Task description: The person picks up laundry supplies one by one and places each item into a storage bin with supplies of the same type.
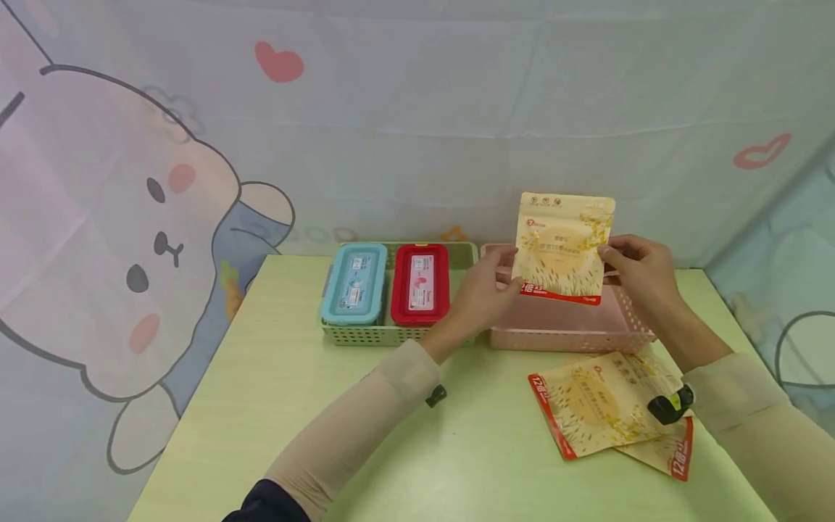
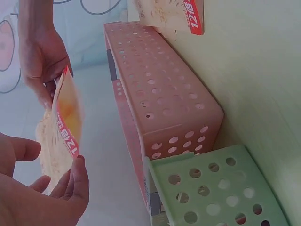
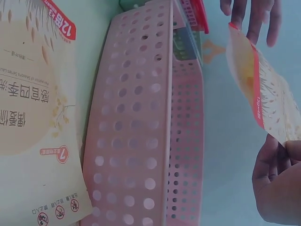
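Observation:
A cream pouch with a red bottom band is held upright above the pink basket. My left hand grips its left edge near the lower corner; in the left wrist view that hand's fingers meet the corner. On the opposite edge, my right hand pinches the pouch, thumb in front; the right wrist view has this hand at the pouch. Similar pouches lie overlapping on the table below my right hand.
A green basket stands left of the pink one, with a light-blue lidded box and a red lidded box in it. Behind the table hangs a printed cloth.

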`<act>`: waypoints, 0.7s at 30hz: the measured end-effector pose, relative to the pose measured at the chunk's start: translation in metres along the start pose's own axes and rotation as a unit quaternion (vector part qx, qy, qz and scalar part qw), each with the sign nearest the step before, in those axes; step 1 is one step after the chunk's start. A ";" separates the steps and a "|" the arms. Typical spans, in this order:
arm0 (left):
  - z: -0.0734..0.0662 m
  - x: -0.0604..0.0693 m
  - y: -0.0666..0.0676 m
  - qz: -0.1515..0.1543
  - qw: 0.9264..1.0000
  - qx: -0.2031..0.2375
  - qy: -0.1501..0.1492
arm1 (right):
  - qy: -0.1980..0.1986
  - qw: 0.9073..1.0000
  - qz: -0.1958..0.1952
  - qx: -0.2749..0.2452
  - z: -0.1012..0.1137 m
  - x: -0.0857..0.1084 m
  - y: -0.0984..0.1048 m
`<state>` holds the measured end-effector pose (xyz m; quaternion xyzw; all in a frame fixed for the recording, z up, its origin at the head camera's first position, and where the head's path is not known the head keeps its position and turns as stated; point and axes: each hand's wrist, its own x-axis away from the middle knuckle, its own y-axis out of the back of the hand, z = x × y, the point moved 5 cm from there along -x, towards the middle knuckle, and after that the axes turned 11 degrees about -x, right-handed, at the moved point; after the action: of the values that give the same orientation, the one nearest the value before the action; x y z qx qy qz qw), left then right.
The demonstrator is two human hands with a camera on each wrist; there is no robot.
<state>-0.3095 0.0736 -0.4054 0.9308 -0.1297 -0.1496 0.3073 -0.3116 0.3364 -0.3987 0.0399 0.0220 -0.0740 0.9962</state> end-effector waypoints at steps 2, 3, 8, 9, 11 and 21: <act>0.001 0.000 -0.001 0.006 1.000 -0.002 0.005 | -0.005 1.000 -0.003 0.013 -0.004 -0.004 -0.002; 0.002 0.000 -0.001 0.008 1.000 -0.003 0.008 | -0.007 1.000 -0.006 0.019 -0.006 -0.005 -0.003; 0.005 -0.001 -0.001 0.015 1.000 -0.015 0.016 | -0.013 1.000 -0.015 0.010 -0.015 -0.011 -0.008; 0.005 -0.002 -0.002 0.019 0.999 -0.020 0.019 | -0.013 1.000 -0.017 0.009 -0.018 -0.012 -0.009; 0.006 -0.002 -0.004 0.028 0.999 -0.031 0.022 | -0.013 1.000 -0.019 0.005 -0.022 -0.013 -0.010; 0.010 -0.002 -0.011 0.058 0.990 -0.123 0.025 | -0.034 0.999 -0.007 0.040 -0.047 -0.020 -0.018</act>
<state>-0.3136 0.0773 -0.4190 0.8800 -0.1567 -0.1232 0.4311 -0.3353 0.3259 -0.4454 0.0769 -0.0143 -0.0834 0.9934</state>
